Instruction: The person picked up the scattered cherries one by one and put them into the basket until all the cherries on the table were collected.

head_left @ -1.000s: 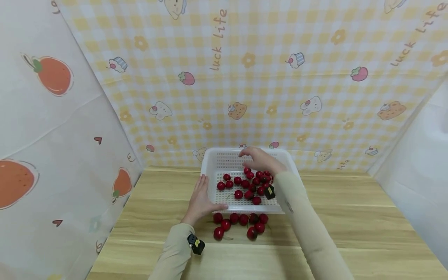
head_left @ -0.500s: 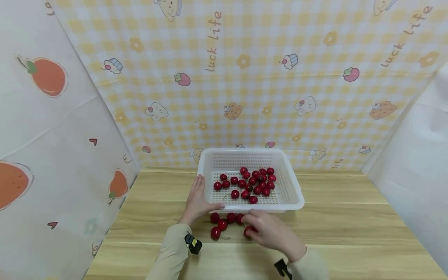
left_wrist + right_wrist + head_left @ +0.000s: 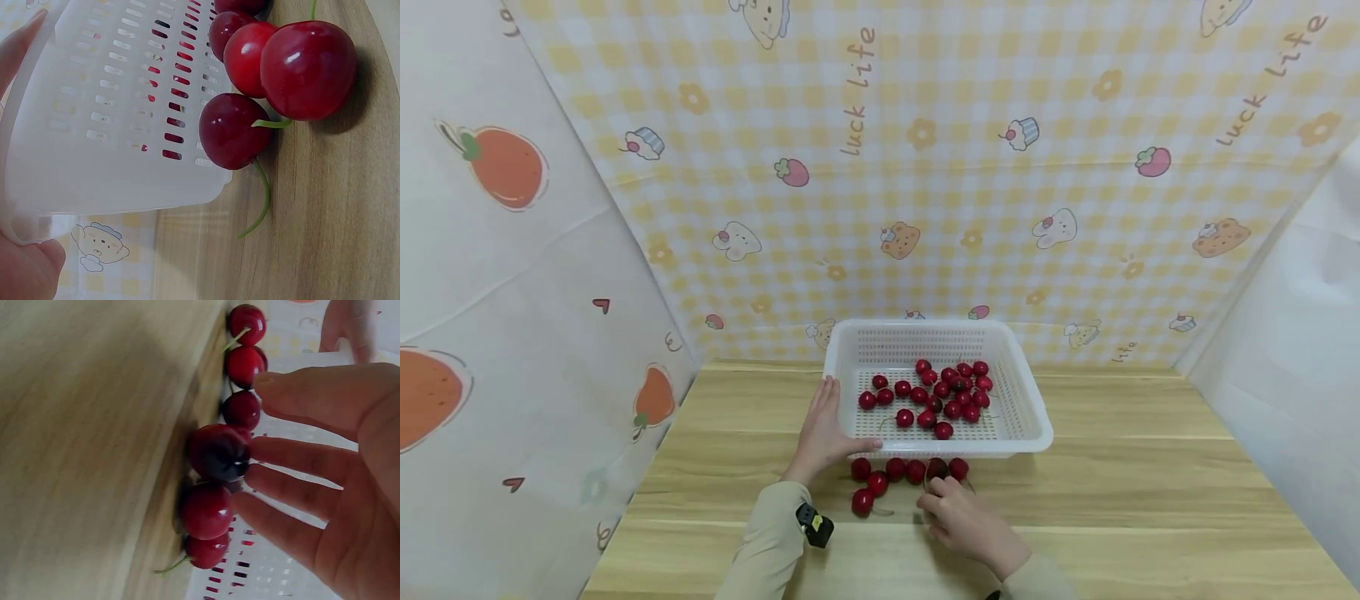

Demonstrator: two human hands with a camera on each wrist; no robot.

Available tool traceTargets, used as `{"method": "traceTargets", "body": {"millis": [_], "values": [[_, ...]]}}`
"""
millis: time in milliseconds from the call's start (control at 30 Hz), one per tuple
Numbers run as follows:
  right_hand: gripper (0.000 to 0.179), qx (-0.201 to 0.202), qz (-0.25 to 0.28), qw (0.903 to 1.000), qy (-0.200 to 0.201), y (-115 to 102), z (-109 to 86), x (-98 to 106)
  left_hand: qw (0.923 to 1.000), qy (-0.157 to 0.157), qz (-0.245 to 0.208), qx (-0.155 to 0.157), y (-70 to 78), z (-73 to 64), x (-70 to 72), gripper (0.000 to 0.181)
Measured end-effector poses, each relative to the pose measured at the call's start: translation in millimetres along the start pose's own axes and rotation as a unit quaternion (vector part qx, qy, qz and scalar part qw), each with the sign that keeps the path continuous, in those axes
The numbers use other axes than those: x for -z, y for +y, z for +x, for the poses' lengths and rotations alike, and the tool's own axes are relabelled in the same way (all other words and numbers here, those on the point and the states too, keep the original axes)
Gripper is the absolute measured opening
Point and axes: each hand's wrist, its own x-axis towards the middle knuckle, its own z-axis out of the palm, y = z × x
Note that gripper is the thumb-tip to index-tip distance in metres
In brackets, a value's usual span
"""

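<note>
A white slotted plastic basket [image 3: 1036, 400] with many red cherries [image 3: 919, 396] inside stands on the table. My left hand [image 3: 823, 433] rests at its front left corner, straight fingers along the left side and thumb on the front rim; the left wrist view shows that rim up close. In front of the basket lie several more cherries [image 3: 877, 483], some with green stems. My right hand [image 3: 966, 521] reaches over the right end of this group, hiding part of it. In the right wrist view its extended fingers lie beside a dark cherry [image 3: 219, 453], with the thumb spread apart.
The wood-grain table [image 3: 1150, 467] extends to both sides. A yellow checked cloth [image 3: 925, 192] with printed pictures hangs right behind the basket. White printed cloth [image 3: 550, 333] stands along the left side.
My right hand has come from above the basket down to the cherries in front, then shifted slightly toward me. Two cherries at the group's right end show again. My left hand stays at the basket.
</note>
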Motion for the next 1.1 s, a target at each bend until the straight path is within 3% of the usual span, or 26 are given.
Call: {"method": "traceTargets", "body": {"millis": [167,367,633,800,1100], "values": [[0.014,-0.010,-0.009,0.9998,0.015,4.6,0.3,-6.5,1.0000,-0.003,0.003,0.001,-1.2,0.4,-1.0,0.127],[0.021,-0.031,-0.007,0.9995,-0.006,11.9,-0.2,-12.9,1.0000,-0.006,0.005,0.001,-0.6,0.2,-0.6,0.126],[0.027,-0.034,0.013,0.9993,0.007,15.1,-0.8,-18.7,1.0000,-0.004,0.007,-0.001,1.1,-0.6,0.8,0.125],[0.032,-0.014,0.021,0.9991,0.034,12.5,-3.1,-8.6,1.0000,-0.005,0.004,0.000,0.3,-0.5,0.0,0.126],[0.031,0.055,0.070,0.9927,0.082,5.9,-6.2,30.2,0.9999,-0.008,0.007,0.007,-0.7,0.9,-0.3,0.128]]}}
